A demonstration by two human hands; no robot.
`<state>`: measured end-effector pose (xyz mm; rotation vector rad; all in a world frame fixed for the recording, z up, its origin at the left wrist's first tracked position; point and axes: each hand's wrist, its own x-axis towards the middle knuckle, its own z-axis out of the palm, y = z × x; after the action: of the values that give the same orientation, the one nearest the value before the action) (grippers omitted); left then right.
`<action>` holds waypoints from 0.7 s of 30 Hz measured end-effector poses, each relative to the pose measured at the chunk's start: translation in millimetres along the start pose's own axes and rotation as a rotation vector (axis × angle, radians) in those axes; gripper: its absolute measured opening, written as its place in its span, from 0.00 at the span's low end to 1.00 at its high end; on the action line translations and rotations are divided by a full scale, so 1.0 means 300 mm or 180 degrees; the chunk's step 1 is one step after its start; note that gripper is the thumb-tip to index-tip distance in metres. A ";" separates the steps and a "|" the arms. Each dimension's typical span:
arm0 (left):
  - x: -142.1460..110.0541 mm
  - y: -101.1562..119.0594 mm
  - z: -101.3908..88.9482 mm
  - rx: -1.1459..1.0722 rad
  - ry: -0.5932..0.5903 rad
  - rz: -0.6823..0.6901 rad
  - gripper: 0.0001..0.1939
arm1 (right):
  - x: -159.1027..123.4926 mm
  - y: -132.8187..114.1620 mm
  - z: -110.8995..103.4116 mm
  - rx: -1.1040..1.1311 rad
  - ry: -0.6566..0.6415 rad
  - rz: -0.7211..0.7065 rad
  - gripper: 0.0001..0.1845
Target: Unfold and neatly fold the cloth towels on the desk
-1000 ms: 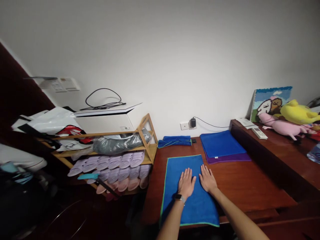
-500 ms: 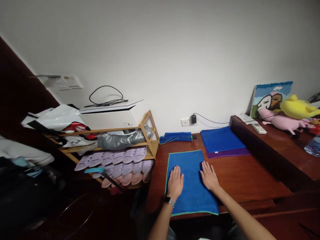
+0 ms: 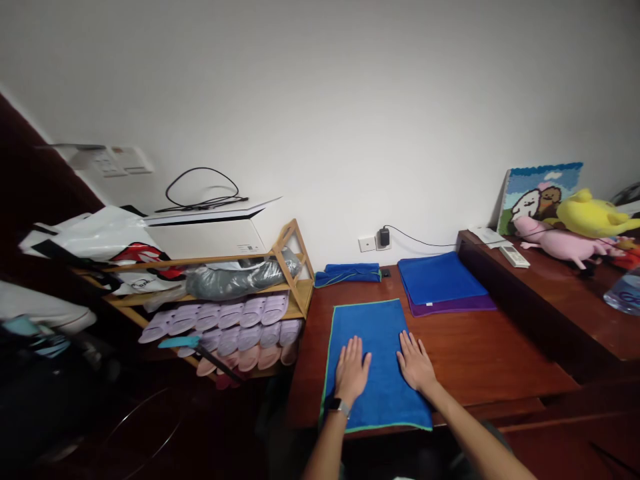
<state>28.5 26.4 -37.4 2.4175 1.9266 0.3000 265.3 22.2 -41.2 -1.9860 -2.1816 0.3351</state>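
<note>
A blue towel (image 3: 373, 327) with green edging lies spread on the wooden desk (image 3: 500, 353), its near edge at the desk's front. My left hand (image 3: 353, 373) rests flat on the left part of it, fingers stretched out, a watch (image 3: 340, 405) on the wrist. On the towel's right side my right hand (image 3: 416, 361) lies palm down with its fingers apart. Farther back, a folded blue towel (image 3: 440, 280) sits over a purple towel (image 3: 455, 305). A smaller folded blue towel (image 3: 347, 273) lies by the wall at the back left.
Left of the desk stands a wooden rack (image 3: 295, 267) with several lilac and pink slippers (image 3: 250, 337) and a white box (image 3: 210, 237) on top. A raised ledge (image 3: 560, 293) on the right bears plush toys (image 3: 593, 217) and a remote (image 3: 514, 257). A black adapter (image 3: 384, 236) is plugged into the wall.
The view has shifted slightly, so the surroundings sit a little farther left. My left hand's thumb is spread wider. Both hands are still flat on the towel.
</note>
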 end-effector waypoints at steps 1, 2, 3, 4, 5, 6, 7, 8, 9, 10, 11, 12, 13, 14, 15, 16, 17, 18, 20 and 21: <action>-0.016 -0.062 -0.011 0.0081 0.0033 -0.0163 0.35 | 0.000 -0.003 -0.003 -0.0001 -0.0020 0.0014 0.37; -0.031 -0.119 -0.021 0.0156 0.0065 -0.0293 0.34 | 0.000 -0.005 -0.007 -0.0006 -0.0046 0.0031 0.37; -0.045 -0.166 -0.031 0.0222 0.0092 -0.0380 0.34 | -0.001 -0.008 -0.013 -0.0010 -0.0075 0.0049 0.37; -0.058 -0.202 -0.040 0.0274 0.0117 -0.0415 0.33 | -0.002 -0.010 -0.019 -0.0010 -0.0104 0.0060 0.37; -0.069 -0.226 -0.048 0.0312 0.0146 -0.0401 0.33 | -0.004 -0.012 -0.026 -0.0004 -0.0129 0.0063 0.37; -0.078 -0.236 -0.055 0.0334 0.0188 -0.0346 0.32 | -0.008 -0.013 -0.033 0.0006 -0.0135 0.0062 0.37; -0.086 -0.232 -0.061 0.0339 0.0245 -0.0269 0.32 | -0.016 -0.014 -0.038 0.0014 -0.0111 0.0064 0.38; -0.093 -0.213 -0.065 0.0325 0.0314 -0.0190 0.32 | -0.026 -0.014 -0.040 0.0018 -0.0055 0.0065 0.38; -0.098 -0.181 -0.068 0.0290 0.0380 -0.0111 0.32 | -0.039 -0.013 -0.040 0.0020 0.0026 0.0057 0.38; -0.101 -0.137 -0.068 0.0233 0.0422 -0.0021 0.32 | -0.054 -0.011 -0.036 0.0021 0.0114 0.0043 0.38; -0.102 -0.081 -0.066 0.0154 0.0429 0.0093 0.32 | -0.070 -0.008 -0.029 0.0018 0.0186 0.0026 0.38; -0.100 -0.018 -0.061 0.0062 0.0401 0.0227 0.33 | -0.086 -0.004 -0.019 0.0010 0.0224 0.0007 0.38; -0.096 0.051 -0.054 -0.0036 0.0343 0.0374 0.33 | -0.102 0.001 -0.008 -0.0002 0.0221 -0.0009 0.38; -0.088 0.122 -0.045 -0.0133 0.0272 0.0513 0.33 | -0.115 0.007 0.004 -0.0019 0.0189 -0.0024 0.38; -0.078 0.191 -0.034 -0.0225 0.0201 0.0638 0.33 | -0.126 0.013 0.015 -0.0044 0.0147 -0.0039 0.37; -0.066 0.253 -0.022 -0.0309 0.0133 0.0735 0.33 | -0.133 0.019 0.026 -0.0073 0.0112 -0.0071 0.36; -0.055 0.305 -0.009 -0.0380 0.0068 0.0796 0.33 | -0.138 0.025 0.036 -0.0103 0.0090 -0.0116 0.36; -0.044 0.343 0.005 -0.0431 0.0007 0.0826 0.34 | -0.141 0.029 0.043 -0.0127 0.0087 -0.0163 0.35; -0.029 0.371 0.029 -0.0461 -0.0078 0.0822 0.33 | -0.139 0.034 0.054 -0.0134 0.0113 -0.0206 0.35; -0.025 0.360 0.037 -0.0440 -0.0086 0.0782 0.33 | -0.138 0.035 0.056 -0.0113 0.0130 -0.0191 0.35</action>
<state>132.6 -4.8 -33.4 2.5502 1.5419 0.3919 274.5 -18.8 -59.4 -1.9232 -2.2316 0.2470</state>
